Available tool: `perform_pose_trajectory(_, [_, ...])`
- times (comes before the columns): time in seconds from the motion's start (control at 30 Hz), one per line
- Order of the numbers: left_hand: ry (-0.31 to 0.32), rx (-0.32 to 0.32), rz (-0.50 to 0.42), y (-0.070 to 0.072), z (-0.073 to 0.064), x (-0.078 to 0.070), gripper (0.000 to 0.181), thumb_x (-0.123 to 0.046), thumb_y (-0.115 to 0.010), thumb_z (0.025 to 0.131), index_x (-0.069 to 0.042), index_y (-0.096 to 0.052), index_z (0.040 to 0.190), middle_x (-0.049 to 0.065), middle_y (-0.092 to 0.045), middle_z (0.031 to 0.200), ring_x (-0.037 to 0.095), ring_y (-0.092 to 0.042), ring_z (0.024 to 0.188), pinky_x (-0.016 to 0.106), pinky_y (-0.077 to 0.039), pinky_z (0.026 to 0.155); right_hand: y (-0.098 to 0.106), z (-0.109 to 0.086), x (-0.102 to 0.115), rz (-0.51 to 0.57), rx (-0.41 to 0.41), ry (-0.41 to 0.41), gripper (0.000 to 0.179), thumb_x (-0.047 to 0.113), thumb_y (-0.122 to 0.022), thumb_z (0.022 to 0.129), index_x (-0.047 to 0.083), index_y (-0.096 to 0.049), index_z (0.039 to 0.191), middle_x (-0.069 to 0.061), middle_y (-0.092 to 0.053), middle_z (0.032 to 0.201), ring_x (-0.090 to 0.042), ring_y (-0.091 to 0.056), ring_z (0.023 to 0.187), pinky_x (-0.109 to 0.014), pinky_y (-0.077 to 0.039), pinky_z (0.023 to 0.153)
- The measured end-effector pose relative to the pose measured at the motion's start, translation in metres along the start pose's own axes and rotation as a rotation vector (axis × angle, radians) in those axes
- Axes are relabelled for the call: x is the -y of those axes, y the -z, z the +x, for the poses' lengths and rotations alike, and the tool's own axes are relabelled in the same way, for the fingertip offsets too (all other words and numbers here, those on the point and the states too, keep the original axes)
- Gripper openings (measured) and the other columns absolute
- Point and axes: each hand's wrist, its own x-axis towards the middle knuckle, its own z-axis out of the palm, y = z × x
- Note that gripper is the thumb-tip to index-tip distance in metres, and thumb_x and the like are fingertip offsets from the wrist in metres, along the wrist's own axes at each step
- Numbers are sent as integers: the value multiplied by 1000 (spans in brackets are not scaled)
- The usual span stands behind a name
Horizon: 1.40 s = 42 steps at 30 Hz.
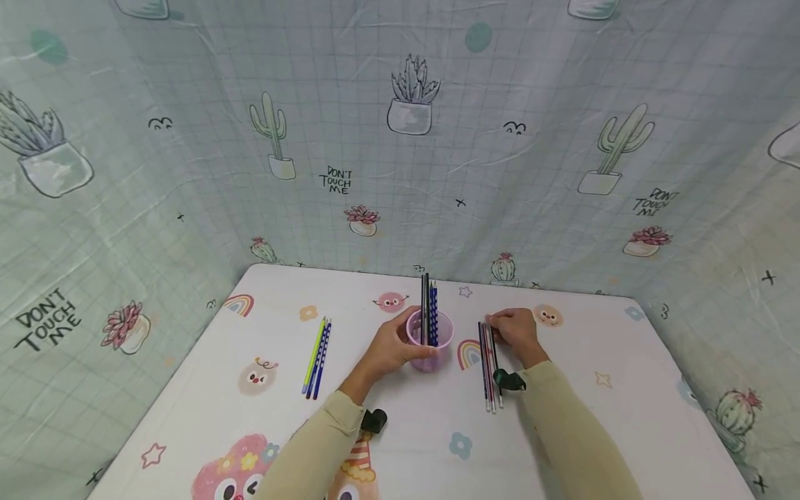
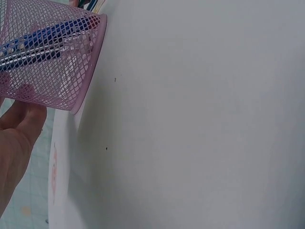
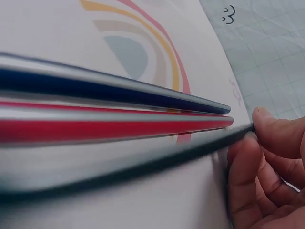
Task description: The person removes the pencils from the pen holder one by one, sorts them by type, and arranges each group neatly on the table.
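My left hand (image 1: 389,348) grips a pink mesh pencil cup (image 1: 428,361) near the middle of the table, thumb at its near side. Several dark and blue dotted pencils (image 1: 425,305) stand upright in the cup. In the left wrist view the mesh cup (image 2: 57,78) lets the pencils show through its wall. To the right of the cup, my right hand (image 1: 515,332) pinches the far end of a dark pencil (image 3: 186,156) between thumb and finger. Beside that pencil lie a blue pencil (image 3: 114,88) and a red pencil (image 3: 114,126), side by side.
On the left of the white table (image 1: 562,389) lie a yellow-green pencil (image 1: 314,355) and blue dotted pencils (image 1: 323,357). The tabletop carries printed cartoon figures, and a cloth with cactus prints (image 1: 462,167) hangs behind and at both sides.
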Motion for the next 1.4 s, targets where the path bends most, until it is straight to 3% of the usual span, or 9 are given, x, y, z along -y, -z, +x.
perform_pose_trajectory(0.27, [7, -18, 28, 1, -1, -2, 84, -25, -94, 78, -31, -52, 150, 3, -65, 141, 24, -64, 122, 45, -54, 110, 3, -4, -3, 9, 14, 61, 24, 15, -73, 97, -5, -74, 112, -12, -73, 97, -9, -63, 70, -22, -53, 63])
perform_pose_trajectory(0.57, [11, -21, 13, -1, -1, 1, 83, -22, -94, 77, -30, -54, 149, 3, -67, 138, 22, -66, 120, 42, -54, 108, 5, -5, -6, 19, 42, 23, 20, 1, -71, 91, -7, -71, 110, -16, -73, 101, -8, -67, 65, -22, -58, 61])
perform_pose_trajectory(0.9, [8, -17, 13, -1, 2, 1, 84, -22, -94, 77, -31, -54, 149, 2, -67, 138, 22, -65, 119, 43, -55, 108, 3, -14, -8, 76, 78, 49, 24, 0, -72, 92, -9, -68, 113, -17, -70, 100, -7, -68, 70, -19, -59, 65])
perform_pose_trajectory(1.13, [7, -13, 10, -1, 2, 1, 84, -22, -94, 77, -29, -52, 150, 3, -66, 139, 22, -65, 119, 42, -55, 107, 3, -17, -9, 130, 92, 15, 27, 0, -71, 92, -8, -67, 117, -18, -68, 107, -8, -68, 74, -18, -59, 67])
perform_pose_trajectory(1.4, [14, -12, 10, 0, 2, 0, 86, -22, -94, 77, -28, -52, 151, 3, -66, 140, 21, -66, 119, 41, -55, 107, 4, -17, -10, 163, 125, 68, 30, 0, -71, 93, -10, -66, 121, -18, -72, 105, -7, -68, 74, -18, -60, 68])
